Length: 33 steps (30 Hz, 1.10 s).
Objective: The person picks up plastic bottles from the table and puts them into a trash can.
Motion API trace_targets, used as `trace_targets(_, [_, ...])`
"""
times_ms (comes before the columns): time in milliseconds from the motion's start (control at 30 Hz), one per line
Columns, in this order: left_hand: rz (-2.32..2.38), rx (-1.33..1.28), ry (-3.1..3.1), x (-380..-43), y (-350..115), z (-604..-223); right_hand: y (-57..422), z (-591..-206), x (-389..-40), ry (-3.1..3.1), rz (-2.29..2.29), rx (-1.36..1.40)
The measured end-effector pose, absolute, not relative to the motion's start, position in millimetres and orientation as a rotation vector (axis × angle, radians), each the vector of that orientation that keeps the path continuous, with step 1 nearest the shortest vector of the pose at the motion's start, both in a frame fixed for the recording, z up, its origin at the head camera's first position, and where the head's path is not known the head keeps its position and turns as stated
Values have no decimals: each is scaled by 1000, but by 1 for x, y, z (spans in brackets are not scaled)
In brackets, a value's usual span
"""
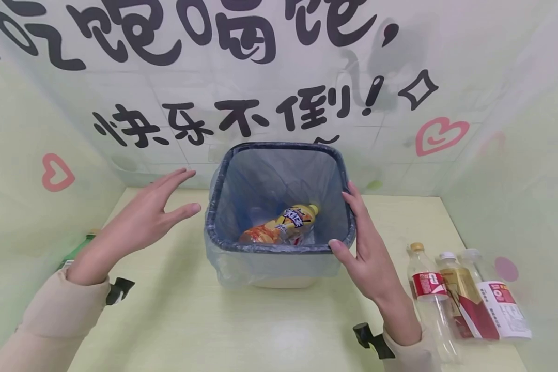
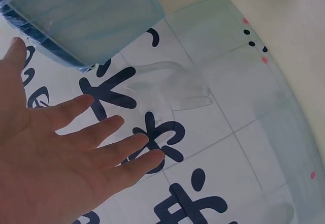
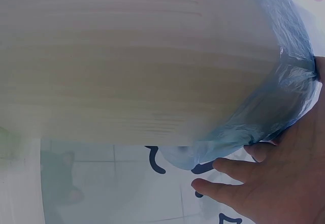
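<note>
A light trash bin [image 1: 283, 282] stands against the back wall in the head view, lined with a translucent blue bag [image 1: 274, 264] folded over its dark rim [image 1: 283, 249]. Inside lies an iced tea bottle [image 1: 295, 219] with an orange-yellow label and a yellow cap. My right hand [image 1: 367, 258] touches the bin's right front corner, its thumb at the rim and its fingers stretched along the bagged side. My left hand [image 1: 144, 217] hovers left of the bin, apart from it. The left wrist view shows that palm [image 2: 66, 168] with the fingers spread.
To the right stand or lie three plastic bottles: a red-labelled one [image 1: 430, 284], a gold and red one [image 1: 469, 294] and a white-labelled one [image 1: 499, 305]. A green bottle [image 1: 76, 250] is partly hidden behind my left forearm. Walls with lettering [image 1: 242, 116] enclose the table [image 1: 204, 330].
</note>
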<state>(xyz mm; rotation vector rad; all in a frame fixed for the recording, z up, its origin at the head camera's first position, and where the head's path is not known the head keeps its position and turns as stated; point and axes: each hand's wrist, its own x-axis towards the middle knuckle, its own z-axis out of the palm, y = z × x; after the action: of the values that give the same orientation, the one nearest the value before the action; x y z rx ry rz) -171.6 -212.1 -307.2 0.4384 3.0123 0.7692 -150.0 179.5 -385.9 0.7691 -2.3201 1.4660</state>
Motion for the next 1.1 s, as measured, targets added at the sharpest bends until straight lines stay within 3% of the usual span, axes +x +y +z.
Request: trace_targets(1100, [880,419,2966,-165,-236,-360,179,-386,-151,-2296,1483,781])
